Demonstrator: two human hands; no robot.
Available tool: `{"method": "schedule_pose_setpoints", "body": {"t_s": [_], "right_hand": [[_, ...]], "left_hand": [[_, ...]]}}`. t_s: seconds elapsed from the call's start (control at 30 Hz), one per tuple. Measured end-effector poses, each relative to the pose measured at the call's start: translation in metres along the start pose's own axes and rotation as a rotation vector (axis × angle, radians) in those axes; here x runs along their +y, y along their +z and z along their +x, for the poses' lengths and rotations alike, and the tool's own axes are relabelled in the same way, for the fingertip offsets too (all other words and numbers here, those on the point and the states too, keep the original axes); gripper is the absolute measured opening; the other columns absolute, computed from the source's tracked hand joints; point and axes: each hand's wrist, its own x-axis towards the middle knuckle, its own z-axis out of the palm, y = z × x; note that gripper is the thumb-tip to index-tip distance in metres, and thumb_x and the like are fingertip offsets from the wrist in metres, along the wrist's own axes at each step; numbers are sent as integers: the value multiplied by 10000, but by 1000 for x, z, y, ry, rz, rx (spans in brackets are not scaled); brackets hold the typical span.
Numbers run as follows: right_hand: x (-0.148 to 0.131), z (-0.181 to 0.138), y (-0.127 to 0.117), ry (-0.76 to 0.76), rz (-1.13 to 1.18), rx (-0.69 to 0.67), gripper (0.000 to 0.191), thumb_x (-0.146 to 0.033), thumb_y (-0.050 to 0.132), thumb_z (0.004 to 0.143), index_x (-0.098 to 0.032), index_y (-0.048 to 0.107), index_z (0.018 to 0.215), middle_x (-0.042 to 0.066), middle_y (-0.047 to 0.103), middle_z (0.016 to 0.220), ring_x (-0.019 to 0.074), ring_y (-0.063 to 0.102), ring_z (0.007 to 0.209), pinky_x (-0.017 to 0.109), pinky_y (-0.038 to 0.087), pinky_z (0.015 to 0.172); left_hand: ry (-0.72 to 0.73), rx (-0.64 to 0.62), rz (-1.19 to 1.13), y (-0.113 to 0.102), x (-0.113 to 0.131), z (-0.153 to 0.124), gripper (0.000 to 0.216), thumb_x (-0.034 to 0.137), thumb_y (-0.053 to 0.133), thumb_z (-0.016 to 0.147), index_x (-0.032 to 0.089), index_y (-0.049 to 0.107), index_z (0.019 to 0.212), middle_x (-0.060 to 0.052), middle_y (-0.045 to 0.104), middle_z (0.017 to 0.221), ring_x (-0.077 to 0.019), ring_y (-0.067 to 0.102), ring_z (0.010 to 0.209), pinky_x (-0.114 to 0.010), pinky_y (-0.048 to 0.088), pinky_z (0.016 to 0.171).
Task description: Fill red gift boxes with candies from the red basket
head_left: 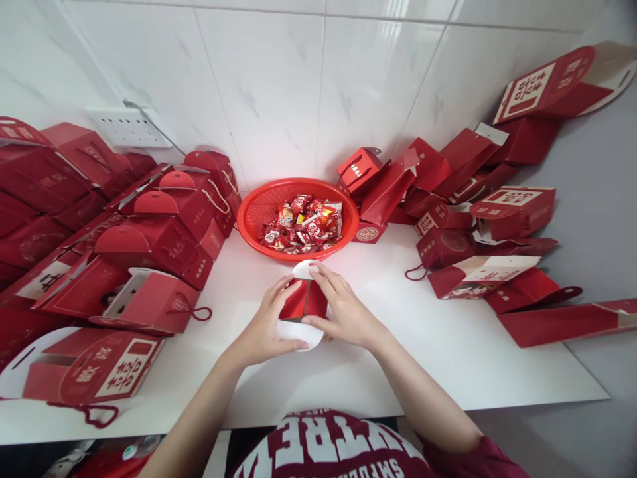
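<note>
Between my two hands stands a small red gift box on the white table, its two red side flaps folded in so they meet at a narrow seam. Two rounded flaps with white insides stick out at its far and near ends. My left hand grips the box's left side, thumb on the near white flap. On the right side my right hand holds it, fingers at the far flap and thumb by the near one. Just beyond sits a red plastic basket with wrapped candies in it.
Red gift boxes are stacked along the left side, some with rope handles. More red boxes are heaped at the right against the wall. A socket strip is on the tiled wall. The white table ends at a front edge near my body.
</note>
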Motion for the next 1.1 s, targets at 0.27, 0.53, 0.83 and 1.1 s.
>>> {"method": "schedule_pose_setpoints", "body": {"t_s": [0.27, 0.53, 0.83, 1.1], "right_hand": [[0, 0, 13, -23, -111, -18, 1179, -687, 677, 786, -188, -13, 1601, 194, 44, 1653, 371, 34, 1526, 629, 138, 1199], [9, -10, 12, -62, -4, -69, 1185, -717, 688, 767, -206, 23, 1604, 194, 275, 1588, 383, 271, 1438, 587, 311, 1144], [12, -9, 17, -61, 293, -43, 1052, -502, 748, 823, -250, 83, 1597, 152, 458, 1369, 328, 440, 1245, 529, 406, 1075], [24, -15, -6, -104, 498, 162, 443, -364, 626, 930, -264, 520, 1349, 73, 591, 1116, 245, 572, 1061, 499, 373, 1104]], "left_hand": [[34, -80, 48, -3, -10, 4, 1124, 547, 769, 763, 312, 49, 1595, -137, 27, 1663, -387, 78, 1528, -600, 207, 1218], [46, -29, -78, -2, -12, 1, 1084, 502, 806, 738, 313, 148, 1578, -136, 26, 1658, -376, 114, 1523, -538, 376, 1158], [-20, -46, -457, 16, -18, 13, 1060, 388, 806, 754, 321, 133, 1571, -155, 347, 1461, -317, 482, 1323, -426, 520, 1025], [-89, 3, -515, 24, -21, 9, 1114, 353, 834, 717, 348, 110, 1564, -150, 351, 1436, -326, 502, 1288, -388, 582, 910]]}}
